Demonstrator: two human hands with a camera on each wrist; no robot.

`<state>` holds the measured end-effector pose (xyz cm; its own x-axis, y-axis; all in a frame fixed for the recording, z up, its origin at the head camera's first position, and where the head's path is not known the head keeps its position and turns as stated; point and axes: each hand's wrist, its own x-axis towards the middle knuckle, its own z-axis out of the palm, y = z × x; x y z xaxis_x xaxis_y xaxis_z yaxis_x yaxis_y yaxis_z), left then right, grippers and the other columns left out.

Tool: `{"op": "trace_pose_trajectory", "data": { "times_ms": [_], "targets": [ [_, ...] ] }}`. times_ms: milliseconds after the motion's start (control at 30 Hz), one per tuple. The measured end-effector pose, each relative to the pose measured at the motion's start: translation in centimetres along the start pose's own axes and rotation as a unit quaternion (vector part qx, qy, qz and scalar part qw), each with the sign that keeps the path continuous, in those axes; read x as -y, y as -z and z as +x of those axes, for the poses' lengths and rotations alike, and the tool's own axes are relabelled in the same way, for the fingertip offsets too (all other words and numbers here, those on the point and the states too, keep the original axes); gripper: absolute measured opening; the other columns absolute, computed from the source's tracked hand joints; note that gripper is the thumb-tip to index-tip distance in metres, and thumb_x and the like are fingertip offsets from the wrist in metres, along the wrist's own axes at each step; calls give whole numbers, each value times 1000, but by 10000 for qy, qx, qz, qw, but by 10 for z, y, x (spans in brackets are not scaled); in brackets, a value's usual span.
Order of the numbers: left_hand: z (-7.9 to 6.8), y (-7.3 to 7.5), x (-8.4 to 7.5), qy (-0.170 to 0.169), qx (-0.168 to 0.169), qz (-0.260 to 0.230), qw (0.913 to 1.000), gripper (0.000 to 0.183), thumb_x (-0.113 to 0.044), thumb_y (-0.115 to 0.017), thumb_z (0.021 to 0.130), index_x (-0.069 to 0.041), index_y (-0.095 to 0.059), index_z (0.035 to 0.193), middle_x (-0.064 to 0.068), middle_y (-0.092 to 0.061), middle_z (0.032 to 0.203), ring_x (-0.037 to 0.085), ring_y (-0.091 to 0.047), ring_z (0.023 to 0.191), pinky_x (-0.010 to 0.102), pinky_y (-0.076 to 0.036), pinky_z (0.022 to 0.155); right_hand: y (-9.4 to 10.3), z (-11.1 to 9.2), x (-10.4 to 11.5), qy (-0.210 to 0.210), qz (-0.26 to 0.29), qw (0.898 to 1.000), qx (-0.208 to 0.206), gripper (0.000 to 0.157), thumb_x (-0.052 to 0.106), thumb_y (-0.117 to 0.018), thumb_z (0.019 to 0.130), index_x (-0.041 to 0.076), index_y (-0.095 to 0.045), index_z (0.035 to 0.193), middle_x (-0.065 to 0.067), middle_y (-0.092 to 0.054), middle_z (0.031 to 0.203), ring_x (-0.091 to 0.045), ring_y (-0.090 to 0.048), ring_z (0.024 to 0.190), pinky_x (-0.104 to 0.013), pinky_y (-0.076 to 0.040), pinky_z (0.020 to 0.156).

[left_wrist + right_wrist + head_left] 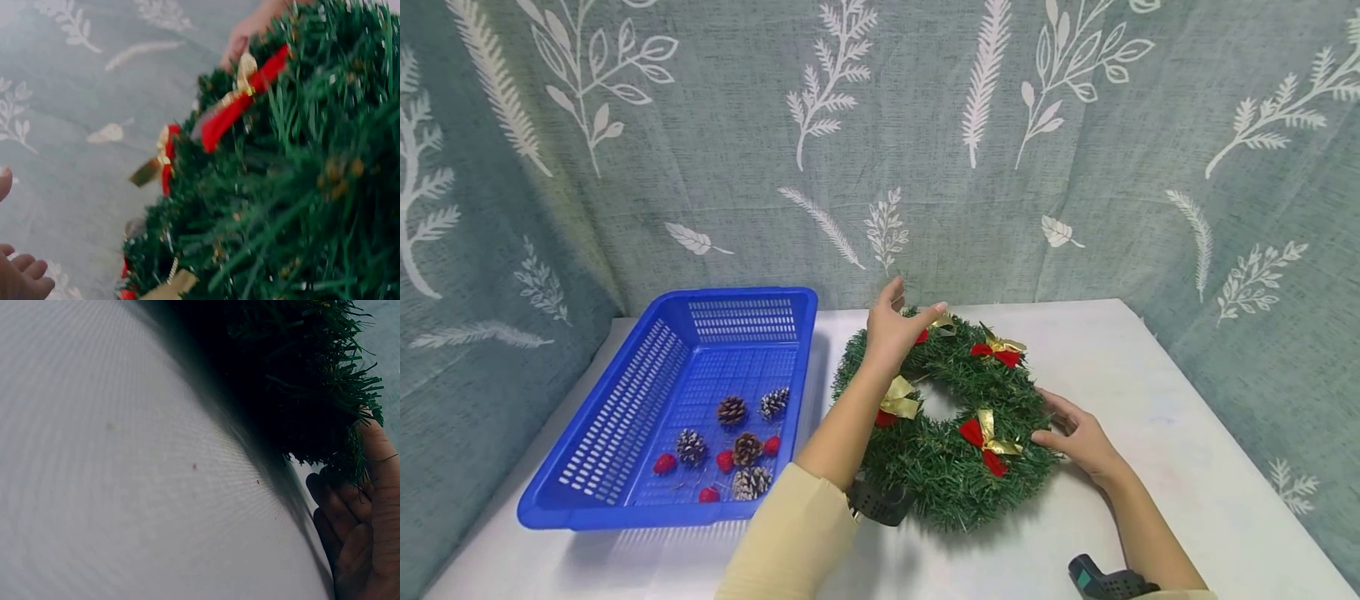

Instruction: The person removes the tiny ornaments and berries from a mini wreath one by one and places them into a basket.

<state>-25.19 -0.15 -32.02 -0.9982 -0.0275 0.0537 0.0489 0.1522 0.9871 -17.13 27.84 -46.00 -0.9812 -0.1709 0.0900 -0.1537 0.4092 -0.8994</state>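
Observation:
A green artificial wreath, trimmed with red and gold bows, is on the white table in the head view. My left hand is over its far left part, thumb and fingers spread with nothing between them; in the left wrist view only some fingertips show at the left edge. At the wreath's right rim, my right hand holds the outer edge. The right wrist view has the thumb against the needles and the other fingers low beside the underside, partly in shadow.
Left of the wreath stands a blue plastic basket holding several pinecones and red berry-like balls. A grey-green leaf-patterned cloth hangs behind and on both sides of the white table.

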Motion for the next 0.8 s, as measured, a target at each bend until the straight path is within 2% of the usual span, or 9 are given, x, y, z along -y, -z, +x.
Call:
{"op": "trace_pose_trajectory", "data": {
  "times_ms": [67, 133, 333, 500, 567, 667, 700, 800],
  "targets": [
    [4, 2, 5, 50, -55, -70, 9999, 80, -32, -75, 81, -15, -33, 147, 6, -35, 150, 25, -35, 137, 45, -38, 106, -1, 0, 0, 4, -8, 10000, 15, 69, 11, -69, 86, 4, -35, 145, -25, -43, 139, -33, -41, 127, -5, -32, 92],
    [7, 3, 10, 142, -86, -137, 9998, 79, -32, -75, 82, -15, -33, 147, 7, -35, 150, 26, -35, 137, 44, -38, 107, -2, 1, 0, 21, 15, 10000, 32, 69, 10, -69, 86, 4, -35, 145, -25, -42, 140, -41, -38, 128, -5, -32, 92],
    [16, 6, 23, 338, -155, -20, 9993, 77, -31, -73, 84, -11, -33, 147, 10, -36, 149, 28, -38, 135, 42, -40, 105, -5, 2, -1, 58, 70, 10000, 38, 68, 9, -68, 85, 3, -35, 145, -27, -41, 140, -42, -38, 127, -5, -32, 92],
    [23, 11, 31, 403, -129, 258, 9988, 75, -30, -72, 84, -10, -35, 146, 14, -38, 147, 31, -38, 134, 44, -40, 105, -8, 4, -1, 113, 89, 9998, 128, 68, 10, -68, 86, 4, -35, 145, -27, -40, 141, -43, -39, 129, -13, -36, 98],
    [26, 12, 34, 433, -48, 347, 9984, 76, -30, -72, 84, -10, -34, 146, 14, -37, 147, 31, -37, 135, 45, -39, 105, -8, 5, -1, 135, 59, 9998, 127, 68, 11, -67, 86, 4, -35, 145, -27, -41, 140, -38, -41, 129, -14, -36, 98],
    [31, 8, 39, 454, 149, 491, 9977, 76, -31, -71, 86, -8, -32, 147, 15, -36, 148, 31, -35, 136, 45, -38, 106, -5, 4, -2, 171, 25, 9998, 82, 68, 10, -68, 86, 3, -35, 145, -27, -42, 139, -9, -46, 124, -7, -33, 95],
    [32, 7, 41, 449, 222, 547, 9972, 76, -31, -70, 86, -8, -31, 147, 15, -36, 149, 31, -35, 136, 45, -38, 107, -3, 4, -3, 161, -1, 9999, 62, 68, 10, -68, 86, 2, -34, 145, -27, -42, 139, -9, -46, 123, -5, -32, 93],
    [35, 4, 46, 435, 354, 736, 9957, 73, -30, -68, 88, -8, -32, 147, 16, -37, 148, 30, -35, 136, 44, -37, 107, -1, 3, -3, 141, -9, 9999, 32, 69, 10, -68, 86, 1, -34, 145, -28, -43, 137, 11, -42, 113, -2, -31, 91]
  ]
}}
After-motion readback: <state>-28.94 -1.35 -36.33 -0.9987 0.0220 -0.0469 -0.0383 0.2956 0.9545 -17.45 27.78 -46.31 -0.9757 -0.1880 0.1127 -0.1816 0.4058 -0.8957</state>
